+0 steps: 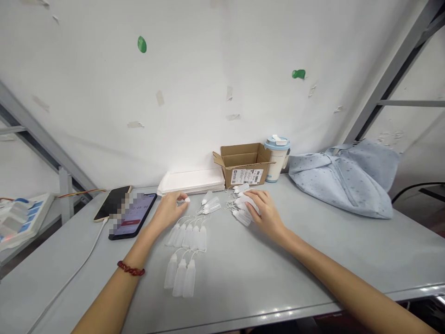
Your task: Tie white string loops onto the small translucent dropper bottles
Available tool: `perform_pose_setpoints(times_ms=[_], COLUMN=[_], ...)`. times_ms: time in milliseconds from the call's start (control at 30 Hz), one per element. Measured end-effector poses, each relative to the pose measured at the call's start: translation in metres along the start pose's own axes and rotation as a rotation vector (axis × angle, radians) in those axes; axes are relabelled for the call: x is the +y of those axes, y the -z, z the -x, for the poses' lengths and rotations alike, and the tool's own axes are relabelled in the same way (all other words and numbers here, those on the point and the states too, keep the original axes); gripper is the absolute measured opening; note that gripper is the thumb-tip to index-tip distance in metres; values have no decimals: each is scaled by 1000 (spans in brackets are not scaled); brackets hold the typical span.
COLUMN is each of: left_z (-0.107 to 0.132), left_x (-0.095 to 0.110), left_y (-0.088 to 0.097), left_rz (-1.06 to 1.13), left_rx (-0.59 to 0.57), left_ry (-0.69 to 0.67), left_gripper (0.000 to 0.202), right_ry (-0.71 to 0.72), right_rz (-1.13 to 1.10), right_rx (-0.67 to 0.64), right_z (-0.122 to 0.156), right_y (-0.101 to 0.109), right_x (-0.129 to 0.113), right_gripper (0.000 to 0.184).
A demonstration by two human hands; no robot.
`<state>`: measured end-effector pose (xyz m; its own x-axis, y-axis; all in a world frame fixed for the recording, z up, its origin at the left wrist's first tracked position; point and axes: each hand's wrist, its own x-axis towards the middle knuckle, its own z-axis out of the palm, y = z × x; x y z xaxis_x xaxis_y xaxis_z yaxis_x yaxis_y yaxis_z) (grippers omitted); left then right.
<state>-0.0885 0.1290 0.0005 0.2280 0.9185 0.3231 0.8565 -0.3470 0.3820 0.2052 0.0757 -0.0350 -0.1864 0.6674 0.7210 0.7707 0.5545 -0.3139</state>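
My left hand (pixel 169 211) is closed near the white stack, with a small white cap-like piece (pixel 187 200) at its fingertips; whether more is attached to it I cannot see. My right hand (pixel 269 212) reaches over a loose pile of small clear squeeze bottles (pixel 242 214) with thin white cords, thumb and fingers apart and touching or just above them. Between the hands lie a few more clear bottles (pixel 212 205). Nearer to me, several bottles (pixel 187 236) form a row, cords pointing away. In front of that row lie three bottles (pixel 180 278) side by side.
At the wall stand a flat white stack (pixel 191 181), an opened cardboard box (pixel 243 162) and a blue-lidded cup (pixel 277 157). A light blue cloth bag (pixel 344 178) lies right. Two phones (pixel 135 218) and a white cable (pixel 79 269) lie left on the grey table (pixel 264 283).
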Motion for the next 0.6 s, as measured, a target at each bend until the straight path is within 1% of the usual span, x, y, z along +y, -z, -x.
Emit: perform_pose_setpoints(times_ms=[33,100,133,167,267,333,367,433,533,600], left_z=[0,2,3,4,7,8,9,10,11,11], left_x=[4,12,16,19,28,33,34,37,40,42], left_y=[1,2,2,2,2,2,3,4,4,4], left_rz=[25,80,109,137,202,236,251,271,288,303], left_rx=[3,0,-4,-9,-25,-38,-42,-45,-38,-41], left_ry=[11,22,24,24,22,26,30,33,25,24], left_gripper=[26,25,25,25,25,26,26,26,23,23], right_ry=[18,53,73,111,238,295,319,357,377,364], right_rz=[-36,-120,-155,-174,-156,-122,-102,-58,-26,-25], right_rx=[-3,-73,-136,-231,-495,-616,-654,-689,-691,-694], right_z=[2,5,6,7,6,3,1,-2,-4,-5], right_y=[1,3,3,3,0,-5,-9,-15,-22,-22], right_x=[-7,-24,-34,-43,-68,-79,-82,-87,-86,-83], right_gripper=[25,24,24,26,27,28,28,27,27,27])
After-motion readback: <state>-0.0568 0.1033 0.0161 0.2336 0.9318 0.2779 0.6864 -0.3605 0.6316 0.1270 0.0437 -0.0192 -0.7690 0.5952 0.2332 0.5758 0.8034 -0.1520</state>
